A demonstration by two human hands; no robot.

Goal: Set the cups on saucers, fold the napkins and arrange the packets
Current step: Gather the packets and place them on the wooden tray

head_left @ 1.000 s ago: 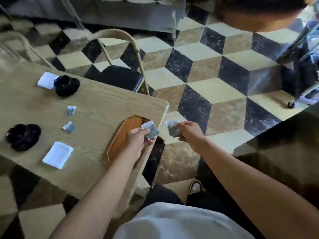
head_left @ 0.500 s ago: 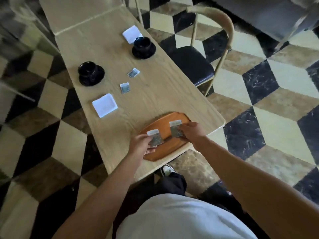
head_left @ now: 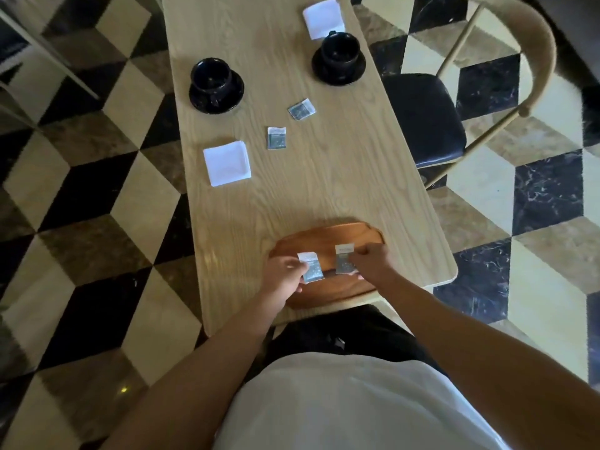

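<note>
My left hand [head_left: 284,275] pinches a small grey packet [head_left: 311,267] over the wooden tray [head_left: 328,237] at the near end of the table. My right hand [head_left: 372,263] holds a second grey packet [head_left: 343,259] beside it, also over the tray. Two more packets lie on the table, one [head_left: 276,137] near the middle and one [head_left: 302,109] farther back. A black cup on its saucer [head_left: 217,86] stands at the left, another cup on a saucer [head_left: 339,58] at the back right. A folded white napkin [head_left: 227,163] lies at the left, another napkin [head_left: 323,18] behind the right cup.
The long light wooden table [head_left: 341,177] runs away from me. A chair with a black seat [head_left: 425,121] stands close to its right edge. The floor around is checkered tile.
The view has swung so the table runs straight ahead. Both hands, each holding a packet, have moved from off the table's edge to above the tray.
</note>
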